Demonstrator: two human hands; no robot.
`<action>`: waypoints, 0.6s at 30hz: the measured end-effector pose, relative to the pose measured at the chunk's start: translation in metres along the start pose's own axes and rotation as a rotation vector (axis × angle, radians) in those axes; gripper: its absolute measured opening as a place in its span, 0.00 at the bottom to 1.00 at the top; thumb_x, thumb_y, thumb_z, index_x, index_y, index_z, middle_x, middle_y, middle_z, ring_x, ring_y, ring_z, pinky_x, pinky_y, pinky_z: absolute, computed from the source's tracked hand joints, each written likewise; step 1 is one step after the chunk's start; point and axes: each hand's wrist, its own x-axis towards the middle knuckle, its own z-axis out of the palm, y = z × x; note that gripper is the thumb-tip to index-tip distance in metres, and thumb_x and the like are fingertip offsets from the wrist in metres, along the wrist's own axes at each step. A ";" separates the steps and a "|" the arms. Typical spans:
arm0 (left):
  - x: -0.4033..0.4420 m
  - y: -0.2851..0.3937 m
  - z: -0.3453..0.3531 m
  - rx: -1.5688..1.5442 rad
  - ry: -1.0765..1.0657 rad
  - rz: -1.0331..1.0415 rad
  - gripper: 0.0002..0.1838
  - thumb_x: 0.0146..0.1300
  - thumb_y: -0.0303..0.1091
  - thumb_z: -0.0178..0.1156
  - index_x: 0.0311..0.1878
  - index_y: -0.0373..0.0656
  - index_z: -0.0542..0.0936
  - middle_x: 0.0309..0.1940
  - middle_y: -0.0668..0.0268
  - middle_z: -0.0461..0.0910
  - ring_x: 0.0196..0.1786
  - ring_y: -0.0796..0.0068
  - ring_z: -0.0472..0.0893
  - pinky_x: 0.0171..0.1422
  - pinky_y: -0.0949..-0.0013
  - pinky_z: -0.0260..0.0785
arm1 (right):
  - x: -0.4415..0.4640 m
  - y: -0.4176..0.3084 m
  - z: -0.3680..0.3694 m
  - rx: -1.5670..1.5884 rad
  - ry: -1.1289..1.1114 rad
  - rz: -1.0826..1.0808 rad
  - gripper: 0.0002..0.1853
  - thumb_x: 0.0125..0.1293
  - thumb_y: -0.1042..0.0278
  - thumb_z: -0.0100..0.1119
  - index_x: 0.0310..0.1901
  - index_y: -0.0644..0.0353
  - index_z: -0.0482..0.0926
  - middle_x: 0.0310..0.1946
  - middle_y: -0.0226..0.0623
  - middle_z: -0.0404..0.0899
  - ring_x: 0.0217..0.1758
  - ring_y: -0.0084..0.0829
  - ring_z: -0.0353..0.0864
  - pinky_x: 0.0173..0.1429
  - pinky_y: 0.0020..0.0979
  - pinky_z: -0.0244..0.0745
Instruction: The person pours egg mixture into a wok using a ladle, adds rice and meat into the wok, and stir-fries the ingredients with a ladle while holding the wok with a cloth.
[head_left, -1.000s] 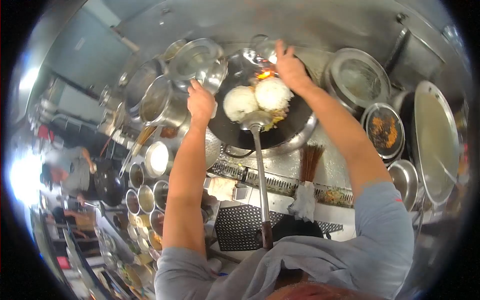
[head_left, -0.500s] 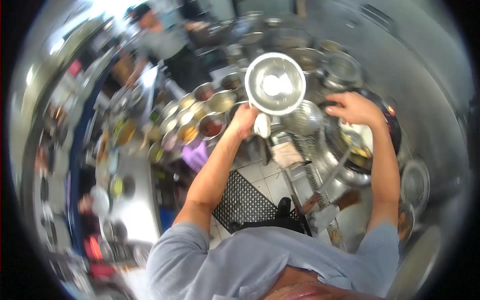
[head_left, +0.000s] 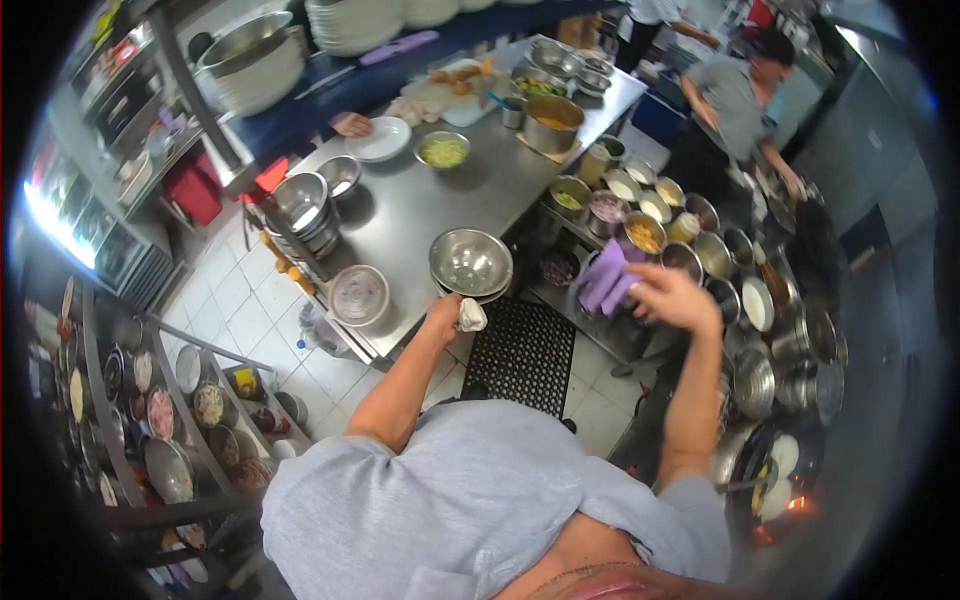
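Note:
In the head view, my left hand (head_left: 440,320) is closed on the near edge of a shiny metal bowl (head_left: 470,262), with a folded white cloth (head_left: 471,317) at the grip. The bowl is held out by the steel counter's near edge, and a second rim shows just under it. My right hand (head_left: 676,298) is raised with fingers loosely apart, beside a purple cloth (head_left: 604,278) hanging at the ingredient stand. Whether the fingertips touch that cloth, I cannot tell. To the lower right, a wok (head_left: 745,460) with white and yellow food and a ladle sits over flame.
Across the steel counter (head_left: 395,225) are a white plate (head_left: 380,140) with another person's hand beside it, a bowl of green shreds (head_left: 443,151) and a lidded tub (head_left: 359,296). Several ingredient pots stand right. A co-worker (head_left: 740,105) stands behind them. A black mat (head_left: 520,350) covers the floor.
My view has turned left, from the stove toward the steel counter. The metal bowl has swung along in my left hand. My right hand has moved from above the wok to beside the purple cloth.

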 end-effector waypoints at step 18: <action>-0.028 0.005 0.001 0.410 -0.831 -0.363 0.31 0.65 0.40 0.61 0.66 0.41 0.60 0.53 0.54 0.73 0.53 0.61 0.78 0.56 0.60 0.74 | -0.079 0.151 0.226 0.441 0.123 0.703 0.14 0.65 0.61 0.58 0.32 0.66 0.81 0.23 0.37 0.82 0.23 0.26 0.80 0.25 0.26 0.73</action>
